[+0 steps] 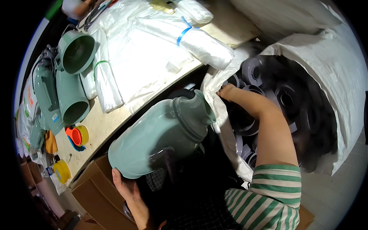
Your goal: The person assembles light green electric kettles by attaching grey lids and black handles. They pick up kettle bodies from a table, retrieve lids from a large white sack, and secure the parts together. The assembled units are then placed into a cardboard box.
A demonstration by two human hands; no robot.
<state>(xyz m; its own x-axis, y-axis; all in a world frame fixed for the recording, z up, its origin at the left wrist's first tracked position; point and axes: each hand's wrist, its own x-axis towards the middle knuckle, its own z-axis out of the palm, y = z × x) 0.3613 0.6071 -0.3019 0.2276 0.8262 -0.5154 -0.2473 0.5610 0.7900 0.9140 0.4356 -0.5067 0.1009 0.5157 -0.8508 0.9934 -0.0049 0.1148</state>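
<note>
A large pale green plastic jug body (pixel 153 134) with a pouring spout lies tilted across my lap, its spout end toward the upper right. My left hand (pixel 125 188) supports its lower end, the thumb against the bottom edge and the other fingers mostly hidden. My right arm reaches into a big white woven sack (pixel 306 48) full of grey ring-shaped plastic parts (pixel 286 97). Just inside the sack's near rim, my right hand (pixel 227 92) has its fingers curled closed beside the grey parts. What they grip, if anything, is hidden.
On the workbench (pixel 97 132) to the left lie clear plastic bags (pixel 203 44) in tied rolls, green jug bodies (pixel 73 97), yellow tape rolls (pixel 62 171) and an orange ring-shaped item (pixel 75 135). A cardboard box (pixel 96 191) stands below the bench edge.
</note>
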